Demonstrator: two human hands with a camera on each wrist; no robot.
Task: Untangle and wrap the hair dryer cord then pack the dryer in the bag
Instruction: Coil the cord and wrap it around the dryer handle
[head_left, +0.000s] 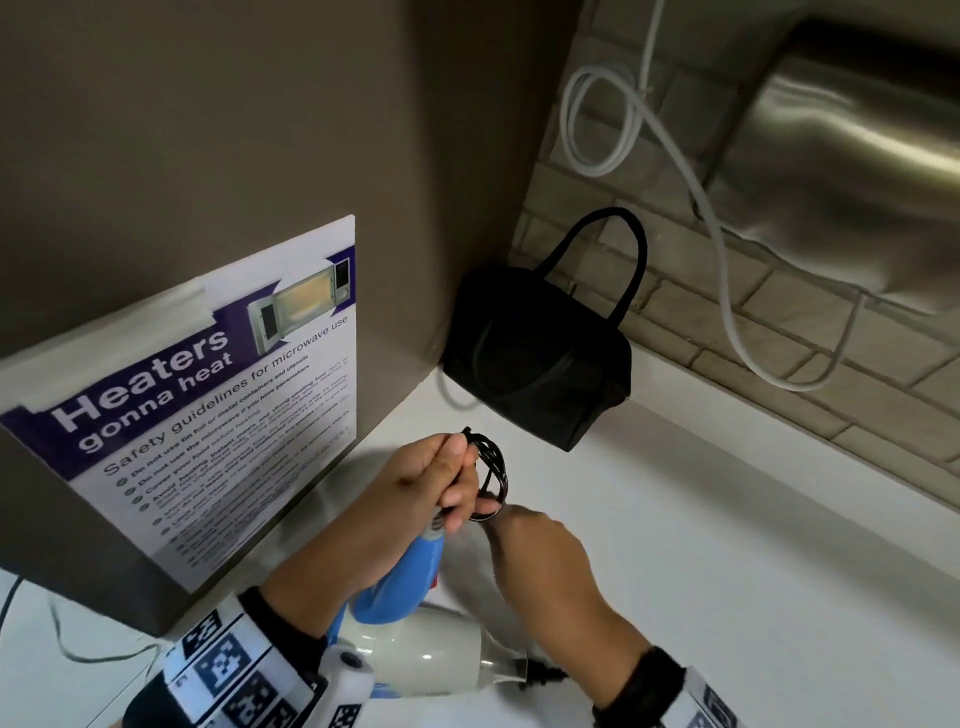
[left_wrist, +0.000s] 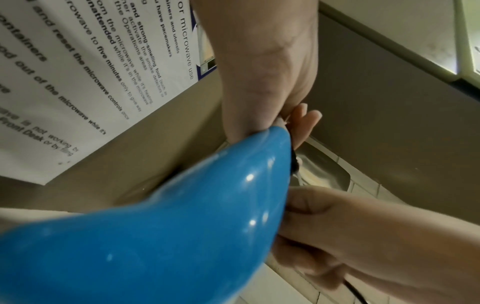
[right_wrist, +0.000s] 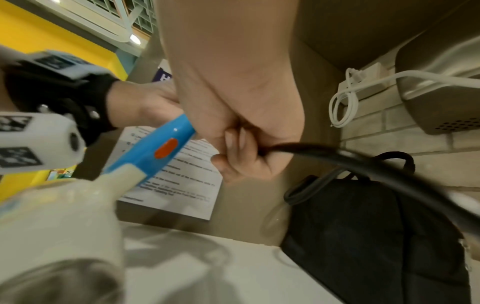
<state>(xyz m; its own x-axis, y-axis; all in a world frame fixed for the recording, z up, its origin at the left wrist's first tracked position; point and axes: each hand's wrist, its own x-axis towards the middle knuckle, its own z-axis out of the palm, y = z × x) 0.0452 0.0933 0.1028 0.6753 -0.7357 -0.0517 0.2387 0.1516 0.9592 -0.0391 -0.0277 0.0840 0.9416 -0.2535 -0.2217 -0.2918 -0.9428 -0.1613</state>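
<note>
The hair dryer (head_left: 415, 649) is seen at the lower centre of the head view, its cream barrel lying low over the white countertop (head_left: 727, 545) and its blue handle (head_left: 410, 571) rising toward the middle of the frame. The upper end of the handle is gripped by the left hand (head_left: 415, 483), whose fingers are curled round it and round a bundle of black cord (head_left: 491, 470) gathered in several loops just above and to the right of the fist. The lower edge of the loops is met by the right hand (head_left: 535, 545); in the right wrist view a strand of the cord is pinched between its curled fingers (right_wrist: 233, 144) and thumb. An orange switch (right_wrist: 166, 151) is shown on the handle in that view.

The black bag (head_left: 535, 358) stands on the countertop above the hands, in the corner, with one carrying handle upright. To its left a microwave safety poster (head_left: 218, 395) is fixed to a grey-brown panel. At the upper right a stainless-steel appliance (head_left: 857, 171) is mounted on the tiled wall, and a white cable (head_left: 722, 244) is looped and hung beside it.
</note>
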